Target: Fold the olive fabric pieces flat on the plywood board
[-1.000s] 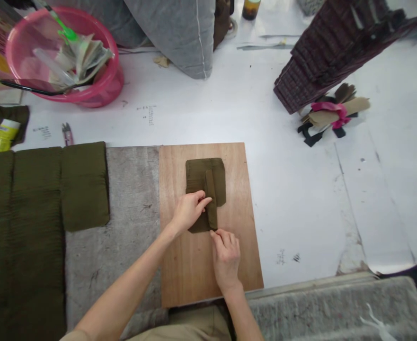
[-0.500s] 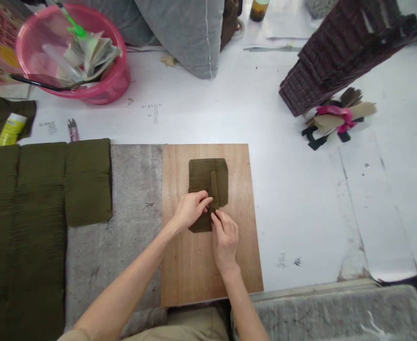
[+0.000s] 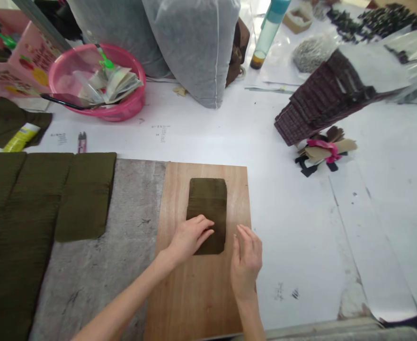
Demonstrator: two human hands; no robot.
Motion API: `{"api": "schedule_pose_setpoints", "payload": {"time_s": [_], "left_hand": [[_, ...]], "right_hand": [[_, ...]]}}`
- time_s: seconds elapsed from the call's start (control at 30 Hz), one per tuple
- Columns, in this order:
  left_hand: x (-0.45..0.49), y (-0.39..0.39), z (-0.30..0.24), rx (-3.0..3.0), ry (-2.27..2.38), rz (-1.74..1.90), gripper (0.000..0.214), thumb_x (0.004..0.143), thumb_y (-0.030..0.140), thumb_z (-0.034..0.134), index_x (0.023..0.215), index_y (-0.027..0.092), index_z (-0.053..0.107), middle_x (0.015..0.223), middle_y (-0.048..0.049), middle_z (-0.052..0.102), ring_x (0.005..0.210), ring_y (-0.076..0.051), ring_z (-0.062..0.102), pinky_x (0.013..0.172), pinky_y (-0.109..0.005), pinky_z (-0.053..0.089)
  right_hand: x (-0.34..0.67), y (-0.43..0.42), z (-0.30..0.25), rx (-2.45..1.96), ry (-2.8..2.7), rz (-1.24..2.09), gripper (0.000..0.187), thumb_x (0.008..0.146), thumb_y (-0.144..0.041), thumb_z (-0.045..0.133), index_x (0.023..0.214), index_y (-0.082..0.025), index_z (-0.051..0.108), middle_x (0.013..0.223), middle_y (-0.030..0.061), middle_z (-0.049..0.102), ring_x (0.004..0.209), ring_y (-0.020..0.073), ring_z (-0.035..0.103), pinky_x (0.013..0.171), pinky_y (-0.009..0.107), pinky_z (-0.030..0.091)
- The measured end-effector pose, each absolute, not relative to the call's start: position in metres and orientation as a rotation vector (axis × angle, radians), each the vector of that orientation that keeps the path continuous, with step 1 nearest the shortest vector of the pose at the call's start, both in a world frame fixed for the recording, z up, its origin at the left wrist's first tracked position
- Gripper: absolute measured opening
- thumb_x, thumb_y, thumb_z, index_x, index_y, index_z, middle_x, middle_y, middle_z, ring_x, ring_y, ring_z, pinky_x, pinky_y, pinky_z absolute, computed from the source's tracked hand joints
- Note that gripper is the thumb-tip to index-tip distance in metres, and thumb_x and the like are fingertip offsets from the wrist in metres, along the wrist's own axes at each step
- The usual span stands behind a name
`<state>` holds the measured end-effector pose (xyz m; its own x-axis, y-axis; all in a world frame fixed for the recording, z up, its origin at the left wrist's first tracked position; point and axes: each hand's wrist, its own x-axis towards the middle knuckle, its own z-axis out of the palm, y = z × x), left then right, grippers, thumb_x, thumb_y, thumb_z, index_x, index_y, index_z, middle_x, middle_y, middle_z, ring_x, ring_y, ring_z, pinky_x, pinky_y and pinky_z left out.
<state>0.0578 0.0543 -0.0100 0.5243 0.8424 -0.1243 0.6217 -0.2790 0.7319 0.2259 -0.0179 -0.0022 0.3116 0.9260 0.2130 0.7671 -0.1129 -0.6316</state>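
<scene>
A dark olive fabric piece (image 3: pixel 208 196) lies flat on the wooden board (image 3: pixel 194 293), its long side running away from me. My left hand (image 3: pixel 192 234) rests over the fabric's lower left part, thumb a little apart from the fingers and nothing seen between them. To the right of the fabric, near the board's right edge, my right hand (image 3: pixel 246 253) is held with bent fingers and a gap at the thumb. It appears to hold nothing.
Stacks of olive fabric pieces (image 3: pixel 85 199) lie at left on grey cloth (image 3: pixel 130 203). Beyond are thread snips (image 3: pixel 82 142), a yellow tube (image 3: pixel 21 137), a pink basket (image 3: pixel 133 111) and grey cushions (image 3: pixel 194 52). At right stand a maroon fabric bundle (image 3: pixel 311 102) and tied strips (image 3: pixel 323 150).
The narrow folded strip that stood on the fabric now lies flat or is gone from sight. My right hand has moved right, off the fabric. The whole view has shifted, showing more of the far table.
</scene>
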Motion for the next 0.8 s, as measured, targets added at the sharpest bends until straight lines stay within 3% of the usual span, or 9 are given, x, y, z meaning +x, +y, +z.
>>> {"api": "schedule_pose_setpoints", "payload": {"time_s": [0.27, 0.47, 0.63, 0.8], "left_hand": [[0.050, 0.025, -0.028, 2.538, 1.351, 0.458, 0.022, 0.087, 0.014, 0.053, 0.107, 0.014, 0.062, 0.109, -0.0103, 0.063, 0.107, -0.026, 0.054, 0.089, -0.041, 0.049], [0.040, 0.016, -0.028, 2.557, 1.279, 0.506, 0.022, 0.087, 0.013, 0.052, 0.106, 0.017, 0.063, 0.106, -0.0074, 0.065, 0.103, -0.023, 0.057, 0.087, -0.038, 0.050], [0.044, 0.032, -0.026, 2.523, 1.409, 0.490, 0.025, 0.087, 0.014, 0.053, 0.110, 0.014, 0.062, 0.111, -0.0102, 0.063, 0.110, -0.025, 0.054, 0.092, -0.041, 0.049], [0.035, 0.011, -0.031, 2.582, 1.303, 0.513, 0.025, 0.086, 0.010, 0.052, 0.107, 0.016, 0.064, 0.107, -0.0079, 0.066, 0.104, -0.023, 0.057, 0.088, -0.038, 0.051]], "right_hand": [[0.205, -0.012, -0.034, -1.826, -2.002, 0.242, 0.029, 0.094, -0.014, 0.046, 0.120, -0.015, 0.059, 0.117, 0.0095, 0.064, 0.111, 0.0205, 0.053, 0.096, 0.039, 0.038], [0.206, -0.025, -0.022, -1.900, -1.949, 0.246, 0.023, 0.093, -0.017, 0.049, 0.112, -0.017, 0.063, 0.111, 0.0083, 0.065, 0.107, 0.0208, 0.054, 0.098, 0.042, 0.035], [0.196, 0.003, -0.027, -1.862, -1.971, 0.245, 0.027, 0.094, -0.017, 0.049, 0.118, -0.018, 0.060, 0.118, 0.0095, 0.062, 0.111, 0.0209, 0.054, 0.096, 0.039, 0.037], [0.196, -0.026, -0.029, -1.889, -1.991, 0.258, 0.028, 0.094, -0.014, 0.045, 0.118, -0.018, 0.061, 0.116, 0.0098, 0.063, 0.107, 0.0206, 0.056, 0.092, 0.039, 0.039]]}}
